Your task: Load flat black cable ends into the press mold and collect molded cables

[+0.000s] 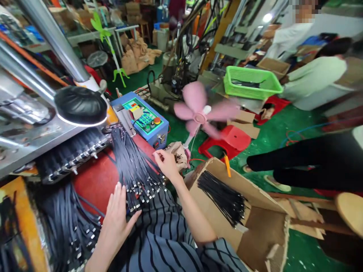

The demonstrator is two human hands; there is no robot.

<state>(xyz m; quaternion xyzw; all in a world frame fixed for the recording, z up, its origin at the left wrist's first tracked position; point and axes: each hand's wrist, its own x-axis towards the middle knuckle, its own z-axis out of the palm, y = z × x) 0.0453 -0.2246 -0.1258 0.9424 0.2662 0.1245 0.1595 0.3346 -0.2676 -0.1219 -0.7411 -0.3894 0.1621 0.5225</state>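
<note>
A spread bundle of black cables [129, 158] with silvery connector ends lies across the red work surface [95, 173], its connectors hanging toward my lap. At the near left side of the bundle is my left hand [119, 211], its fingers stretched out and thumb apart, holding nothing. My right hand [167, 164] is at the bundle's right edge with its fingers curled together; whatever they hold, if anything, does not show. More black cables [70, 223] hang to the left of my left hand. A metal mould [73, 158] with a row of cable ends sits under the press.
A cardboard box [261, 230] holding black cables [222, 196] stands at my right. Beyond the bundle are a blue control box [147, 124], a spinning pink fan [200, 117] and a red stool [229, 139]. A green basket [252, 83] stands farther back; people are at the right.
</note>
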